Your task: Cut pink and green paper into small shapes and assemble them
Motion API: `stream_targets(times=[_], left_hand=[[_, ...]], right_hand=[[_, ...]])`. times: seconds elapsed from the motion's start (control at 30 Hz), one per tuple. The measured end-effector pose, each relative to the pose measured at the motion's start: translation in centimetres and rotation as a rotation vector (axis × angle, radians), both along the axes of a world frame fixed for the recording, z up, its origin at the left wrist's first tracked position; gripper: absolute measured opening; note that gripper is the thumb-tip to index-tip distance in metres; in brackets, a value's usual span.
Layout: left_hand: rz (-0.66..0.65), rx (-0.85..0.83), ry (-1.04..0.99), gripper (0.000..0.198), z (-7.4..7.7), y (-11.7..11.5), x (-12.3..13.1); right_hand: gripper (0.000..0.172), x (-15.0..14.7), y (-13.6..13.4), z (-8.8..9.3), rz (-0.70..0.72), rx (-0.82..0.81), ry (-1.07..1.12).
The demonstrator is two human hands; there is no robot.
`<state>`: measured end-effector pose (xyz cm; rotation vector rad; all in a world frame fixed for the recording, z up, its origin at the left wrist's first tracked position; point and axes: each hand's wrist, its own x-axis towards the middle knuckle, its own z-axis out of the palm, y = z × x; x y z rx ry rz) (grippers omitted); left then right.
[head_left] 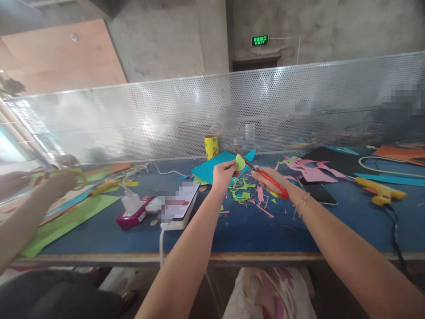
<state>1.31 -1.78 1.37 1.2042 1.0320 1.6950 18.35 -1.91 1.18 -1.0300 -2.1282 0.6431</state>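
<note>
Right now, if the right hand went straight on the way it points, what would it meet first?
Probably the light-green paper piece in the left hand, beside the scissors that the right hand holds; depth is hard to judge.

Left grip [225, 172] pinched, right grip [272, 180] curled nearby.

Right hand [279, 176] part-hidden by scissors [271, 178], co-worker's hand [61, 184] blurred, phone [186, 198] partly pixelated

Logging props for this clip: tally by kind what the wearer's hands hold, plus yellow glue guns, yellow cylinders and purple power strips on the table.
Scissors, in the right hand: 1
Green paper piece, in the left hand: 1
Yellow glue guns: 2
Yellow cylinder: 1
Purple power strip: 1
Total: 6
</note>
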Motion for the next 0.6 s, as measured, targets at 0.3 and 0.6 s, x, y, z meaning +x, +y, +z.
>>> stream_targets(times=[0.3,0.6], left_hand=[[0.007,-0.001,-0.037,0.023,-0.12,0.04,0.08],[0.01,0.021,-0.03,0.024,-0.27,-0.02,0.14]], right_hand=[[0.034,0.07,0.34,-0.27,0.012,0.053,-0.011],[0.034,0.03,0.37,-0.34,0.014,0.063,-0.003]])
